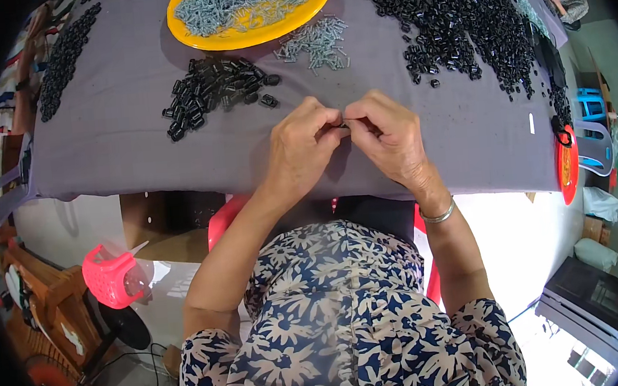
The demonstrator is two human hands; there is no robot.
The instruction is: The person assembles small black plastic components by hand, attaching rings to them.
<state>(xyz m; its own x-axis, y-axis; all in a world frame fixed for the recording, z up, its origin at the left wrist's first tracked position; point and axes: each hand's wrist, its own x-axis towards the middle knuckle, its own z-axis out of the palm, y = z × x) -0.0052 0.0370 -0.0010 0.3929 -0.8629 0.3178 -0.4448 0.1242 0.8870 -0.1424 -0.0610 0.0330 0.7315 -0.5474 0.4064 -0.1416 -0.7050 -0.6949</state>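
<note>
My left hand [302,146] and my right hand [389,136] meet over the near part of the table, fingertips almost touching. Both are closed in a pinch on a small black piece [345,124], mostly covered by the fingers. Just beyond my left hand lies a small heap of black plastic pieces [210,92], cylinder-like in shape. Small metal springs [319,43] are strewn on the cloth beyond my fingers. More springs [243,6] fill a yellow oval plate [228,42] behind them. A silvery bracelet [439,213] circles my right wrist.
A grey cloth [131,142] covers the table. Large piles of black parts [448,19] spread at the far right, and another pile [70,59] lies far left. A red plate [567,165] sits at the right edge. Another person [568,2] is at the far right.
</note>
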